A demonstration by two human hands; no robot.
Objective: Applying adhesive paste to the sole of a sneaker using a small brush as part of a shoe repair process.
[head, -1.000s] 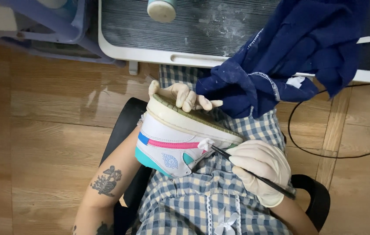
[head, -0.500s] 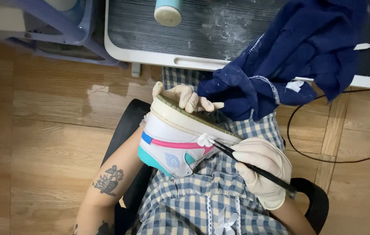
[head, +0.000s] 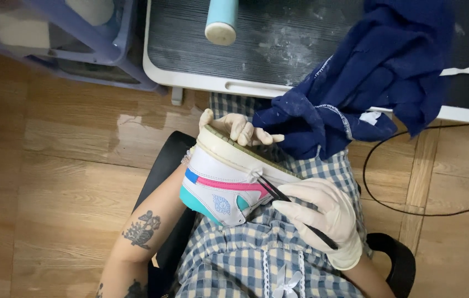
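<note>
A white sneaker (head: 220,185) with pink, blue and teal panels lies on its side over my lap, sole edge turned up. My left hand (head: 239,128), in a pale glove, grips the far end of the sole. My right hand (head: 322,215), also gloved, holds a thin black brush (head: 295,207) like a pen. The brush tip touches the sneaker's side just under the sole edge.
A dark blue cloth (head: 367,77) hangs off the grey-topped table (head: 278,41) just beyond the shoe. A light blue bottle (head: 220,22) lies on the table. A blue plastic crate (head: 69,38) stands at the upper left. A black cable (head: 411,182) runs over the wooden floor at right.
The view has shifted down a little, so the table looks closer. The brush tip has slid slightly along the sole edge; both hands keep their grip.
</note>
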